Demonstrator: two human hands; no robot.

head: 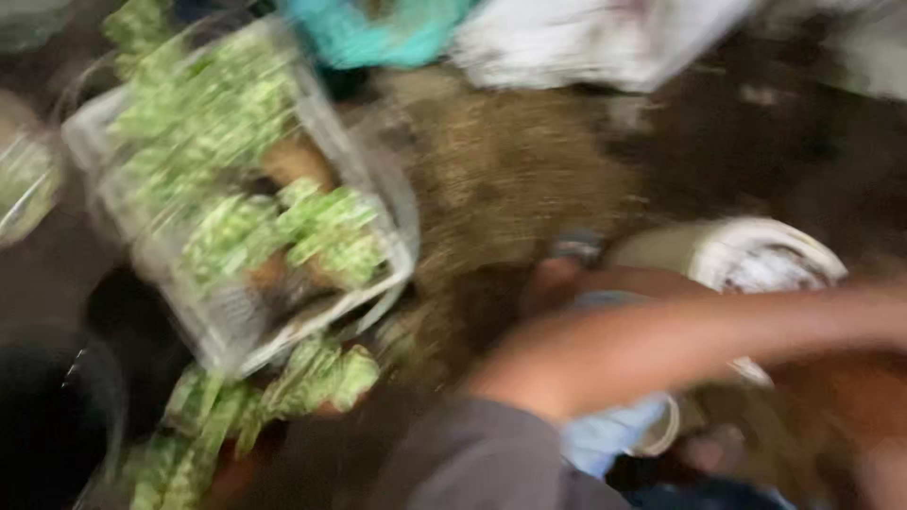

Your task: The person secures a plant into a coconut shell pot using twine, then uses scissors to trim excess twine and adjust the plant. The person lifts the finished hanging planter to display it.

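Observation:
The whole view is blurred by motion. A bare forearm (661,345) in a grey sleeve (472,458) stretches from the bottom middle to the right edge, and its hand lies outside the picture. I see neither of my hands. At the left, a clear plastic crate (378,203) holds bundles of green leaves (236,142). More green bundles (312,378) lie just below the crate. Brownish patches among the leaves are too smeared to identify.
Brown sacking (510,179) covers the middle ground. A white woven ring-shaped basket (770,255) lies beside the forearm at the right. A foot in a sandal (567,269) shows near the centre. Teal cloth (378,33) and a white sack (586,38) lie at the top.

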